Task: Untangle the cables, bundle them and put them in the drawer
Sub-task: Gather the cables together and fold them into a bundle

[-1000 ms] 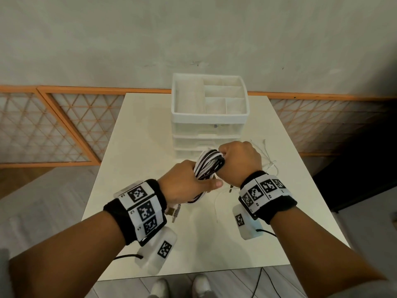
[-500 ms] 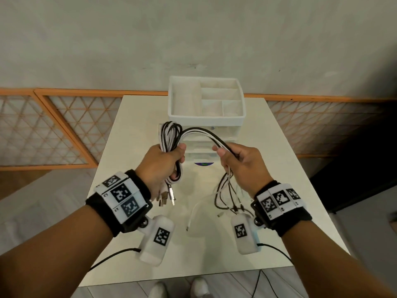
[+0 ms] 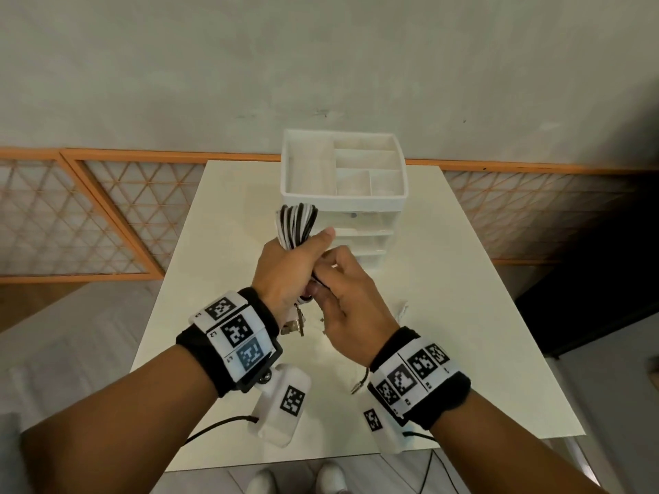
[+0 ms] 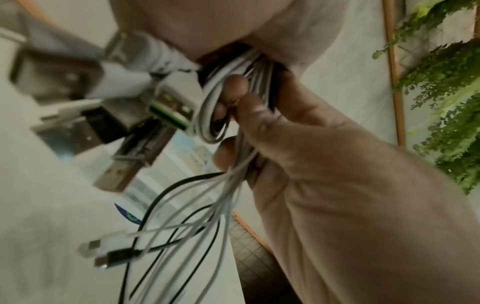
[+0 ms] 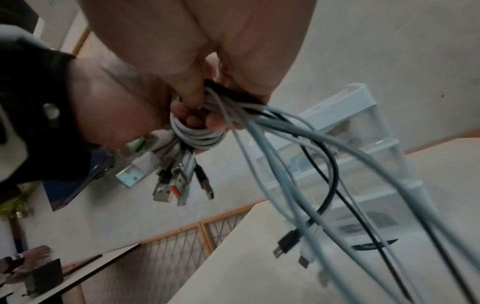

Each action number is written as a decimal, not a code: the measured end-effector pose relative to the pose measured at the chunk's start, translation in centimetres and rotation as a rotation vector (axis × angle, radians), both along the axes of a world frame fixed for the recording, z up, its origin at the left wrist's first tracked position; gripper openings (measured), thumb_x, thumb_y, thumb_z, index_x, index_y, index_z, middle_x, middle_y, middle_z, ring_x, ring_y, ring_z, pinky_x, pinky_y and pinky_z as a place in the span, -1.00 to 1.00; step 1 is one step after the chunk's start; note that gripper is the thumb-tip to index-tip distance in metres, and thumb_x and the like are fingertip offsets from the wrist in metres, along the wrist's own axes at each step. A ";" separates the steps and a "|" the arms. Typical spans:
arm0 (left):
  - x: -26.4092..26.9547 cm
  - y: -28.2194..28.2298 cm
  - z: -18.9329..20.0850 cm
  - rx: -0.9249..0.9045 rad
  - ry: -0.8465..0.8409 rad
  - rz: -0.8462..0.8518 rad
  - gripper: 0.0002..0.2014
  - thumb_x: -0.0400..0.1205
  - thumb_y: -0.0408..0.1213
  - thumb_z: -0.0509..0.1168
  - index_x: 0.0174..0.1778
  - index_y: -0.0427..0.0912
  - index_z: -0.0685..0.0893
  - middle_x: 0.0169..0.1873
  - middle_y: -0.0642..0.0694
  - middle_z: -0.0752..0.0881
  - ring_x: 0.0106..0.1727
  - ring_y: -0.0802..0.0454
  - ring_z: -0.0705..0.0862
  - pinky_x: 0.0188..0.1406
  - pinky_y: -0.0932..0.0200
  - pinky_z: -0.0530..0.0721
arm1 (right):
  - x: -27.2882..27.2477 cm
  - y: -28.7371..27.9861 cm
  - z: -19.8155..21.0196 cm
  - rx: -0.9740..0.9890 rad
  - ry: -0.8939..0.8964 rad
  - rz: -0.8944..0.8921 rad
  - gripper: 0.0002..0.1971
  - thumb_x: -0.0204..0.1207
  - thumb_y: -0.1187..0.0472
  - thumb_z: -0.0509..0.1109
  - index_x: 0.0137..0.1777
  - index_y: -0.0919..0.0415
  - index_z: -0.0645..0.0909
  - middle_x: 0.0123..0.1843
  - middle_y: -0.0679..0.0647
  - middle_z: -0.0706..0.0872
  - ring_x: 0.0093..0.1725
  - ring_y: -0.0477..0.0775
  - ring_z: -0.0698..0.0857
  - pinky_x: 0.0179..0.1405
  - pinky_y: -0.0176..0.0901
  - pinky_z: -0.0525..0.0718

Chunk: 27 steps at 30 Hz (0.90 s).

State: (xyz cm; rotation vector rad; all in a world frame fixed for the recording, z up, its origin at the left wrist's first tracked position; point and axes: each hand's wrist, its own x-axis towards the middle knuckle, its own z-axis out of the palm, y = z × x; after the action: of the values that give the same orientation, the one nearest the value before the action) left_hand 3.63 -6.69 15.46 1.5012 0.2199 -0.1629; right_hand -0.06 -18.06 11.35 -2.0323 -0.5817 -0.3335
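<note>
Both hands are up over the bench: left hand (image 3: 285, 269) is wrapped round the folded bundle of black and white cables (image 3: 296, 224), loops poking out the top, USB plugs (image 3: 294, 324) dangling below. Right hand (image 3: 351, 301) pinches the loose strands right beside it. White drawer unit (image 3: 344, 197) sits just behind, drawers closed. Orange lattice panels (image 3: 107, 215) run along the grey wall

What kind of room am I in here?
Probably an indoor workroom or office corner: a white table against a plain wall, a plastic drawer organiser on it, orange lattice panelling behind.
</note>
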 end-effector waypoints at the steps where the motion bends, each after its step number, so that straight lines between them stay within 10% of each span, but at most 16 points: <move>1: 0.2 0.2 0.0 0.004 0.014 0.028 -0.68 0.54 -0.06 0.50 -0.39 -0.15 0.59 -0.55 -0.05 0.58 -0.55 0.01 0.55 -0.55 0.23 0.49 | 0.0 -0.1 -0.1 -0.019 -0.008 0.004 -0.64 0.55 0.61 0.24 0.29 0.41 0.64 0.09 0.23 0.52 -0.09 -0.15 0.52 -0.02 -0.53 0.54; 12: 1.0 0.6 0.6 -0.033 -0.092 0.033 -0.83 0.63 -0.22 0.39 -0.22 -0.22 0.74 -0.31 -0.15 0.78 -0.28 -0.13 0.72 -0.09 -0.17 0.75 | 0.5 -0.5 -1.3 -0.093 -0.081 -0.121 -0.28 0.47 0.56 0.30 0.59 -0.02 0.44 0.21 0.08 0.47 -0.17 0.05 0.61 -0.22 -0.29 0.62; 22: 2.2 2.7 2.3 -0.035 -0.299 -0.055 -0.88 0.71 -0.30 0.29 -0.13 -0.20 0.68 -0.35 -0.15 0.70 -0.17 -0.24 0.69 0.06 -0.45 0.69 | 0.4 -3.6 -1.6 -0.155 0.296 -0.139 0.07 0.37 -0.09 0.59 0.69 -0.40 -0.11 0.71 -0.14 0.25 0.68 -0.01 0.30 0.64 0.21 0.32; 25: 2.0 2.3 2.6 -0.002 -0.353 -0.110 -0.85 0.72 -0.27 0.29 -0.10 -0.25 0.67 -0.33 -0.20 0.68 -0.19 -0.22 0.68 0.00 -0.36 0.71 | 0.8 -2.4 -0.3 -0.086 0.288 -0.095 0.01 0.32 -0.20 0.62 0.68 -0.30 0.08 0.56 -0.14 0.53 0.57 -0.11 0.45 0.58 -0.08 0.38; 27: 1.9 2.1 2.9 0.009 -0.385 -0.130 -0.85 0.70 -0.27 0.28 -0.12 -0.25 0.67 -0.35 -0.19 0.68 -0.20 -0.22 0.67 -0.06 -0.32 0.71 | 1.2 -1.7 -1.3 -0.119 0.259 -0.118 -0.37 0.44 -0.06 0.59 0.51 -0.11 0.49 0.23 -0.08 0.76 0.25 -0.09 0.68 0.35 -0.12 0.61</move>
State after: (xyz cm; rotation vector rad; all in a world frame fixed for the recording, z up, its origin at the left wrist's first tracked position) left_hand 5.55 -4.62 18.38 1.5248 -0.1860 0.0249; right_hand 1.13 -19.75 10.08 -2.1864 -0.3287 -0.1035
